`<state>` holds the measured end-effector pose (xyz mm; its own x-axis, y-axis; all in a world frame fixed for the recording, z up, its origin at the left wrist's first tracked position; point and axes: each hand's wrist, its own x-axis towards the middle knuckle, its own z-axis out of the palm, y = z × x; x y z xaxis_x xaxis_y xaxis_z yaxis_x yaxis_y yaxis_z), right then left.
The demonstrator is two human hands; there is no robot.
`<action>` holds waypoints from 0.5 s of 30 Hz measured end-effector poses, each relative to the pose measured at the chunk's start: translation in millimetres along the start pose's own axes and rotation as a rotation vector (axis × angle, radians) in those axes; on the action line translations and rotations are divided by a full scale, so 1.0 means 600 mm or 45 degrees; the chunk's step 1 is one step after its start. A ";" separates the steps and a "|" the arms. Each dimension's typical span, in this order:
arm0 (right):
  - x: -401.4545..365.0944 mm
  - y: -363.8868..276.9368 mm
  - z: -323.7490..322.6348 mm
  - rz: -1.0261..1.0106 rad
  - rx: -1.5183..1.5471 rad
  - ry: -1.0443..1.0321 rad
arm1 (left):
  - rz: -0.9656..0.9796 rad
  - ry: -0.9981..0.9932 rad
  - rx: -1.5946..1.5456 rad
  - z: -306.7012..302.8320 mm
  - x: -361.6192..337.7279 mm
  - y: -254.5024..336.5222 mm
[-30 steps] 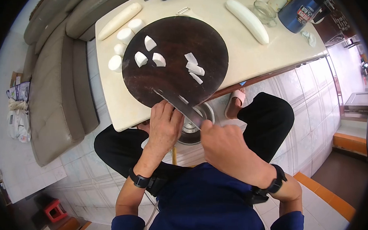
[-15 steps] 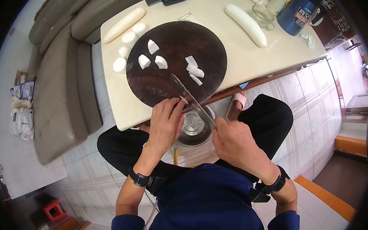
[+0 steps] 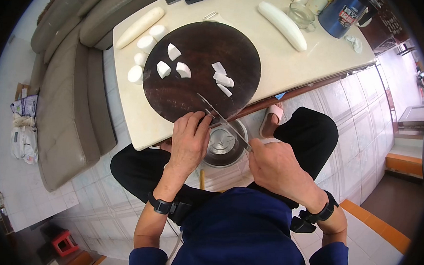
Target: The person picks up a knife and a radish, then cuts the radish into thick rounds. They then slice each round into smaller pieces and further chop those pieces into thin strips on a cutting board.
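My right hand (image 3: 279,167) grips the handle of a kitchen knife (image 3: 232,129), its blade slanting up and left over the near edge of a round dark chopping board (image 3: 202,45). My left hand (image 3: 190,138) has its fingers curled down at that edge, right beside the blade, holding a piece of white radish (image 3: 208,112) that is mostly hidden. Farther up the board lie three thick radish wedges (image 3: 183,70) on the left and several thin slices (image 3: 223,79) on the right.
Left of the board, several radish chunks (image 3: 135,74) and a whole radish (image 3: 140,28) lie on the table (image 3: 127,104). Another peeled radish (image 3: 282,26), a glass cup (image 3: 302,17) and a blue flask (image 3: 341,17) stand farther back. A peeler (image 3: 211,15) lies behind the board; a metal basin (image 3: 222,145) is below.
The knife blade has shifted slightly, its tip now a little lower. My left hand stays at the board's edge. The whole view has moved a little.
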<state>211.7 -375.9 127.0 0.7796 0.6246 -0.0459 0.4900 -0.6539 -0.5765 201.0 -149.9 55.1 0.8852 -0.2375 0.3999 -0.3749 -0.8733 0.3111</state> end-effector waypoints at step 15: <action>0.054 -0.013 0.020 -0.088 -0.134 -0.006 | 0.003 0.009 -0.007 0.002 0.000 -0.001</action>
<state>228.6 -345.6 120.1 0.7410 0.6714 -0.0132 0.5806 -0.6504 -0.4898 201.6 -149.6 54.0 0.8823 -0.2366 0.4069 -0.3787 -0.8702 0.3151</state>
